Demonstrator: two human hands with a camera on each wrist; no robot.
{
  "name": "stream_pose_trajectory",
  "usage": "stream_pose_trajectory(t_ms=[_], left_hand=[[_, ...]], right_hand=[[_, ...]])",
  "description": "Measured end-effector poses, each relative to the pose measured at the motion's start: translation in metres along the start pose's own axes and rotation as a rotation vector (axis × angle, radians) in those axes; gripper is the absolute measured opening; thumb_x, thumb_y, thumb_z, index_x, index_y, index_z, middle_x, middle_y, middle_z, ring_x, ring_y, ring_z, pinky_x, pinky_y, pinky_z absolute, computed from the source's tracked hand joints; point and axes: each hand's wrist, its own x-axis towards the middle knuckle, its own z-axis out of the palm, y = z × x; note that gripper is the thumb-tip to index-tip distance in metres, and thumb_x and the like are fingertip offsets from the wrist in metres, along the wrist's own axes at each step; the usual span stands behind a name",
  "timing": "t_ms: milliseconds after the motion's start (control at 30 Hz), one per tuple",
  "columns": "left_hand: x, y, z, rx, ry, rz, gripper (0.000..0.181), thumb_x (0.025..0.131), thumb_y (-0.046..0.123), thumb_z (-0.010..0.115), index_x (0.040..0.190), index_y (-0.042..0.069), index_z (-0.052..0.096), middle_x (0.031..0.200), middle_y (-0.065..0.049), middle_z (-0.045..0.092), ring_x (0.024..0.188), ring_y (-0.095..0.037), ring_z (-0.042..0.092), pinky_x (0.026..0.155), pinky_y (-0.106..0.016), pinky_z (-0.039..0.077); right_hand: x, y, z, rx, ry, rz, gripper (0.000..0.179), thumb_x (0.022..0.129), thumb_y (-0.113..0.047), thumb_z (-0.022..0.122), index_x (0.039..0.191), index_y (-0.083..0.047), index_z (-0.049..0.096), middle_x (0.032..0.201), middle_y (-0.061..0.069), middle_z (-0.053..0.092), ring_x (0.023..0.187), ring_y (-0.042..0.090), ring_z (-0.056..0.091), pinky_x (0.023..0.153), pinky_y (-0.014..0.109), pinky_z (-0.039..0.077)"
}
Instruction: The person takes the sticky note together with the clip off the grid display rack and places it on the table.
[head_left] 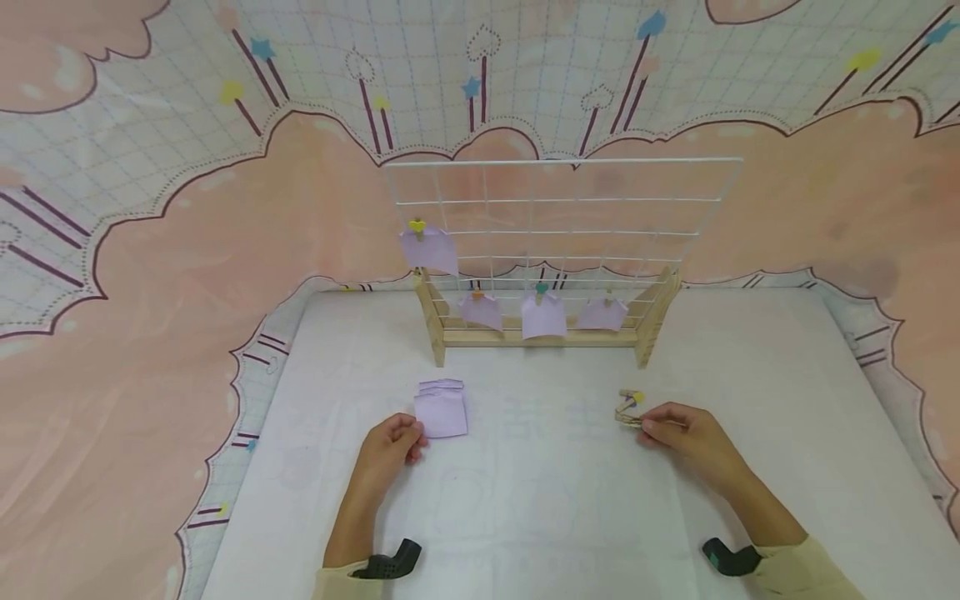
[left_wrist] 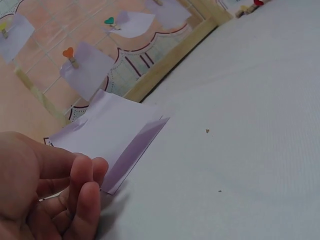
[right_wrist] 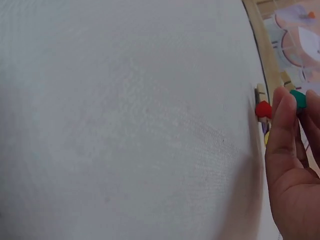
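A small stack of purple paper sheets lies on the white table, left of the middle. My left hand pinches the stack's near left corner between thumb and fingers. In the left wrist view the curled fingers meet at the edge of the paper. My right hand is at a small group of wooden clothespins. Seen from the right wrist, its thumb and fingers pinch a clothespin with a green heart. A clothespin with a red heart lies beside it.
A white wire grid rack on a wooden base stands at the back. Several purple sheets hang there by clothespins, one higher at the left. Black wrist devices sit on both wrists. A patterned cloth surrounds the table.
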Motion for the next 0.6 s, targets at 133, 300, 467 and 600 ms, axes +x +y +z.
stream_pose_trajectory(t_ms=[133, 300, 467, 600], left_hand=[[-0.0016, -0.0011, 0.0005, 0.009, -0.01, 0.02, 0.014, 0.101, 0.011, 0.061, 0.105, -0.002, 0.064, 0.081, -0.008, 0.068, 0.067, -0.014, 0.059, 0.062, -0.022, 0.053], [-0.0041, 0.0003, 0.0011, 0.023, -0.018, 0.025, 0.014, 0.102, 0.01, 0.061, 0.105, -0.003, 0.063, 0.082, -0.01, 0.068, 0.066, -0.014, 0.058, 0.061, -0.022, 0.053], [-0.0079, 0.0028, 0.0011, 0.049, -0.019, -0.019, 0.013, 0.102, 0.011, 0.06, 0.104, -0.002, 0.064, 0.081, -0.008, 0.068, 0.064, -0.015, 0.059, 0.06, -0.024, 0.053], [-0.0083, 0.0022, 0.0009, 0.045, -0.019, -0.019, 0.015, 0.102, 0.011, 0.061, 0.103, -0.003, 0.063, 0.081, -0.009, 0.069, 0.063, -0.015, 0.058, 0.058, -0.024, 0.052]], right_hand=[[-0.002, 0.0022, -0.0015, 0.018, -0.002, -0.018, 0.034, 0.098, -0.016, 0.069, 0.117, 0.012, 0.065, 0.1, 0.014, 0.077, 0.087, 0.008, 0.075, 0.08, 0.02, 0.059], [-0.0029, 0.0053, -0.0018, 0.026, 0.005, -0.027, 0.032, 0.098, -0.015, 0.07, 0.115, 0.012, 0.066, 0.098, 0.014, 0.078, 0.087, 0.006, 0.074, 0.08, 0.018, 0.059], [-0.0031, 0.0069, -0.0014, -0.007, -0.009, -0.01, 0.03, 0.097, -0.015, 0.07, 0.113, 0.01, 0.067, 0.101, 0.015, 0.077, 0.088, 0.003, 0.073, 0.081, 0.016, 0.057], [-0.0009, 0.0058, -0.0007, -0.026, -0.006, 0.006, 0.031, 0.097, -0.016, 0.07, 0.114, 0.009, 0.067, 0.103, 0.018, 0.076, 0.088, 0.002, 0.072, 0.08, 0.017, 0.058]])
